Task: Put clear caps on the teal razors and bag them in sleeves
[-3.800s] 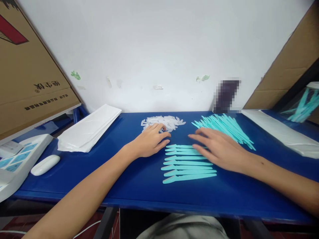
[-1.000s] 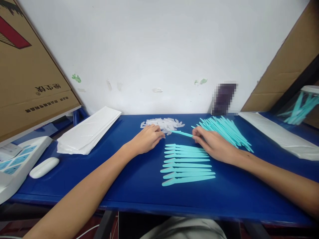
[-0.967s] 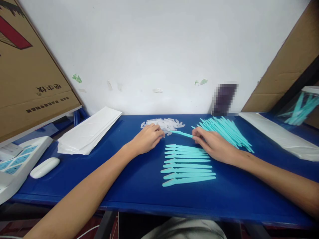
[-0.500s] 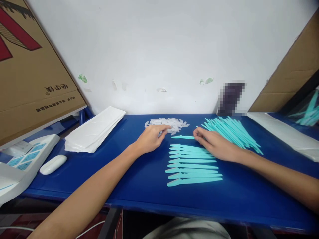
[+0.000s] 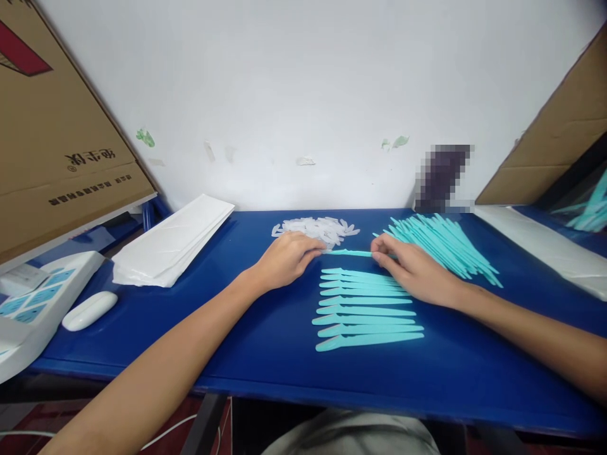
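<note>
A turquoise eyebrow razor (image 5: 351,252) is held level above the table between my two hands. My right hand (image 5: 412,265) is closed on its handle end. My left hand (image 5: 291,258) pinches at its blade end, on a small translucent cap mostly hidden by the fingers. Just behind my left hand is a pile of loose translucent caps (image 5: 332,229). Below the held razor, several turquoise razors (image 5: 365,320) lie in a row, blade ends to the left. Past my right hand is a heap of loose turquoise razors (image 5: 448,246).
White flat sheets or sleeves (image 5: 171,243) are stacked at the left, with a white oval case (image 5: 90,311) and a white device with blue panels (image 5: 47,300) nearby. A cardboard box (image 5: 61,126) leans at far left. A white strip (image 5: 545,246) lies at right on the blue table (image 5: 265,354).
My left hand has gone from the cap pile to the razor's blade end, its fingers closing there. My right hand still grips the same razor. The view has shifted slightly.
</note>
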Motion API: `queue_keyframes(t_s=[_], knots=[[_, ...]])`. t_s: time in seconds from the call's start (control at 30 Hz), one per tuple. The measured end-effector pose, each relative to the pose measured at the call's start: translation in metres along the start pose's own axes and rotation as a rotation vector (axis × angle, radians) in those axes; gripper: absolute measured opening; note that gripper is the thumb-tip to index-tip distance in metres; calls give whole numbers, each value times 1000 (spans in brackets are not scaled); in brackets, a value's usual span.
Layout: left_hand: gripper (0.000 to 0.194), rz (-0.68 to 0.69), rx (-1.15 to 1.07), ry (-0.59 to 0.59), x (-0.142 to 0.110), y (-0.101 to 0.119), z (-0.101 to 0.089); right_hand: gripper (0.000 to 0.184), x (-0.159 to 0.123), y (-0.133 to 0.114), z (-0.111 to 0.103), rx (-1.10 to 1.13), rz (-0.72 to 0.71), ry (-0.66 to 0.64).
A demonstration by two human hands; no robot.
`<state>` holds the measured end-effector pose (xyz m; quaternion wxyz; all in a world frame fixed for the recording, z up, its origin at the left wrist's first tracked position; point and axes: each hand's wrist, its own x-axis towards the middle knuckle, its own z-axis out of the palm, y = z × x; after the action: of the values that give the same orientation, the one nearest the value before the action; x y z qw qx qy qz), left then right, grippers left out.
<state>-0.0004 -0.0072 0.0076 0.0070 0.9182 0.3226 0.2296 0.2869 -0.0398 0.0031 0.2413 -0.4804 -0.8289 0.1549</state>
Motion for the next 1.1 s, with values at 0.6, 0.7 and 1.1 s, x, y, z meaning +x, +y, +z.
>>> queue_keyframes(t_s=[0.6, 0.7, 1.1], knots=[[28, 11, 117, 100, 6, 2, -1, 22, 3, -3, 4, -118, -116, 122], [29, -91, 271, 3, 1, -13, -13, 24, 3, 3, 5, -184, -107, 122], [24, -180, 420, -211, -2, -10, -28, 22, -4, -7, -5, -204, -3, 182]])
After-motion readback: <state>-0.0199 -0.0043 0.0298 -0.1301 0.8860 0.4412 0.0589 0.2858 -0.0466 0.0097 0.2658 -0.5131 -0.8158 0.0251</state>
